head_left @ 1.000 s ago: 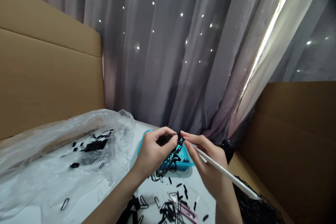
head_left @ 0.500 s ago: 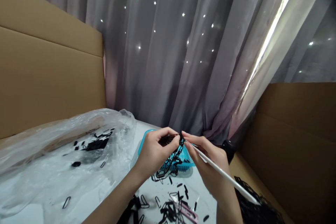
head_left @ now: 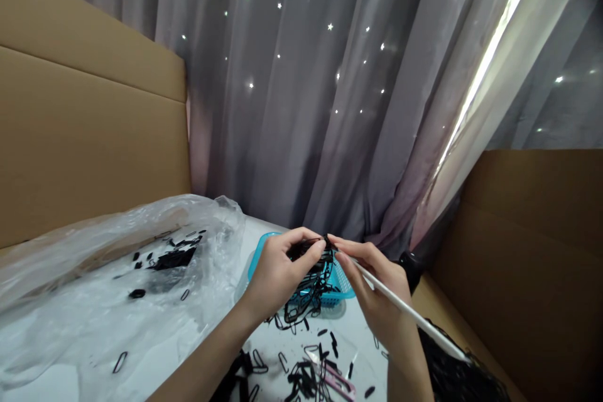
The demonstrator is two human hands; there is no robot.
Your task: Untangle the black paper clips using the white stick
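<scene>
My left hand is closed in a pinch on a bundle of linked black loops, which hangs down below the fingers. Meeting it at the fingertips, my right hand grips a thin white stick slanting down to the right. The stick's front end is hidden among the fingers and the black loops. Beneath both hands stands a light blue plastic basket with more black pieces in and before it.
Loose black oval pieces and a pink cutter-like tool lie on the white table near me. Clear plastic sheeting with black bits covers the left side. A dark heap sits at the right. Cardboard panels flank both sides; a curtain hangs behind.
My right hand and the white stick have shifted slightly right. The hanging black loops have swung and now sit in a denser cluster. Both hands keep their grip.
</scene>
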